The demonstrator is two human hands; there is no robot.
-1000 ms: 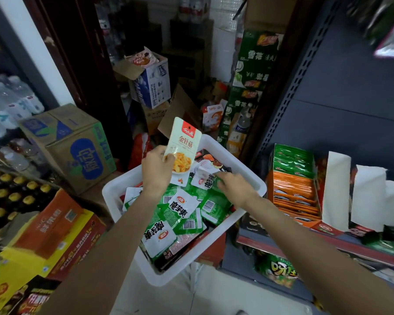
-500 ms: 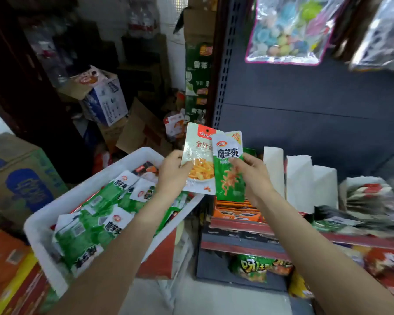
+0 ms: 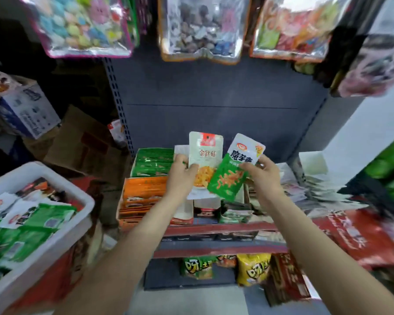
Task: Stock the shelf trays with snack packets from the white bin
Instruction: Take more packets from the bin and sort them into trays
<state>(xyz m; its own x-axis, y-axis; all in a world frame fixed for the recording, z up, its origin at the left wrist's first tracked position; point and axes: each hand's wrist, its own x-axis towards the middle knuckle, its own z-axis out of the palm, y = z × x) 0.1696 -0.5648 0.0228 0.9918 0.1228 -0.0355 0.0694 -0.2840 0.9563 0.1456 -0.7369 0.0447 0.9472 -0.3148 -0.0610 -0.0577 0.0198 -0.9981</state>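
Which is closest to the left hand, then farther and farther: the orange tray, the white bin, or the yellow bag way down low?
1. Orange tray, just left of the left hand.
2. Yellow bag, lower shelf, down right.
3. White bin, far left.

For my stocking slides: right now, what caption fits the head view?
Left hand holds a pale packet, right hand a green packet, above the shelf trays.

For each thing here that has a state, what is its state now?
Left hand: holds the pale packet, upright.
Right hand: holds the green packet, tilted.
White bin: has packets inside.
Orange tray: full.
Green tray: full.
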